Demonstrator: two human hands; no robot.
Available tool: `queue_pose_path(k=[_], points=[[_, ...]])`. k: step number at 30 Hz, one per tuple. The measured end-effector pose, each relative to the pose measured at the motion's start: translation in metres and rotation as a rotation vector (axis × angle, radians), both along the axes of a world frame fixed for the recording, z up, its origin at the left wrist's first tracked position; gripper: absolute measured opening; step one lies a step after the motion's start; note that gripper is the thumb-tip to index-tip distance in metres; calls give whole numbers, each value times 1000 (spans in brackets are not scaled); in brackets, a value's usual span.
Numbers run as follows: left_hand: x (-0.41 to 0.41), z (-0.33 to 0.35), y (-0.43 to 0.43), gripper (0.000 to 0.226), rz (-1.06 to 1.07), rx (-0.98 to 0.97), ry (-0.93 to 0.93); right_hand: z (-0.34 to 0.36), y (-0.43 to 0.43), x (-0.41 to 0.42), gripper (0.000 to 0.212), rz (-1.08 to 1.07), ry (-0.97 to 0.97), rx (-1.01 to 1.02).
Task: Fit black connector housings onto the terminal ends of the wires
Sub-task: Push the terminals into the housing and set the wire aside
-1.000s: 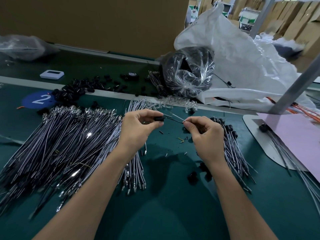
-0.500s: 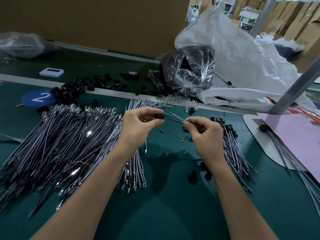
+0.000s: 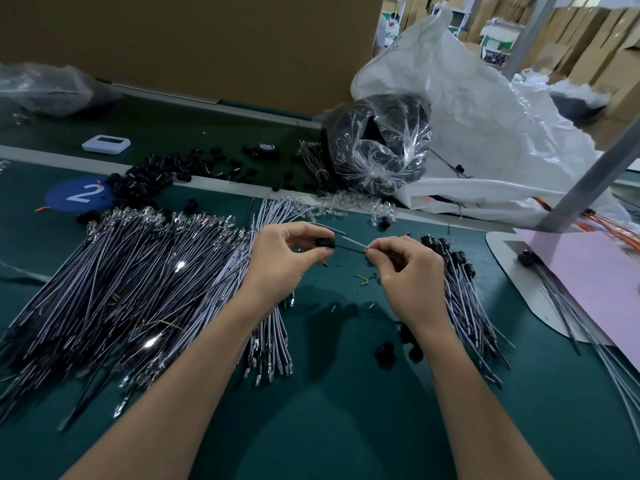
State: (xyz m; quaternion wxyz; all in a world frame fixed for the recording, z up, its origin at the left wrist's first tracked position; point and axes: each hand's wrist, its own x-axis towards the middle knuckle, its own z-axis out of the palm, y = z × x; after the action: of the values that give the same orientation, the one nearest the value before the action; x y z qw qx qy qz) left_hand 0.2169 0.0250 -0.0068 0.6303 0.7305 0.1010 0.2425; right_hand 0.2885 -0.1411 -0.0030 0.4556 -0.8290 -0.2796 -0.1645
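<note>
Left hand (image 3: 284, 261) pinches black housing (image 3: 325, 243); right hand (image 3: 408, 271) pinches wire (image 3: 353, 242).

White device (image 3: 106, 144); blue numbered disc (image 3: 80, 195); pink sheet (image 3: 592, 275); white sack (image 3: 485, 126).

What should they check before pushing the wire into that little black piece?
1. Is the left hand pinching the black housing? Ok.
2. Is the right hand pinching the wire near its end? Ok.
3. Does the wire point toward the black housing? Ok.
4. Is the metal tip lined up with the hole? Cannot tell, too small.
5. Are spare housings lying close by the right wrist? Ok.
</note>
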Motion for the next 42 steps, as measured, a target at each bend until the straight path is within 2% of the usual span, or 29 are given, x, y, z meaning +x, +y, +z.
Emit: queue_pose_path(k=[6,11,18,23,25,29,34,42], points=[[0,-2,-6,26,-56,3,10,-2,2,-2,6,63,68,-37],[1,-3,-11,31,-52,-87,-4,-2,4,-3,6,77,94,-5],[1,-3,-13,22,-73,-199,-33,-1,5,-4,17,105,238,193],[1,-1,-17,17,-98,-322,-57,-1,8,-8,17,144,301,279],[1,0,-16,17,-94,-414,-75,0,7,-7,14,105,268,286],[0,-1,-12,17,-62,-505,-106,0,3,-3,13,9,107,166],[1,-2,-8,18,-24,-520,-117,-1,1,-1,11,-13,-4,69],[1,-2,-8,17,-20,-535,-127,1,-1,0,10,-27,-39,50]])
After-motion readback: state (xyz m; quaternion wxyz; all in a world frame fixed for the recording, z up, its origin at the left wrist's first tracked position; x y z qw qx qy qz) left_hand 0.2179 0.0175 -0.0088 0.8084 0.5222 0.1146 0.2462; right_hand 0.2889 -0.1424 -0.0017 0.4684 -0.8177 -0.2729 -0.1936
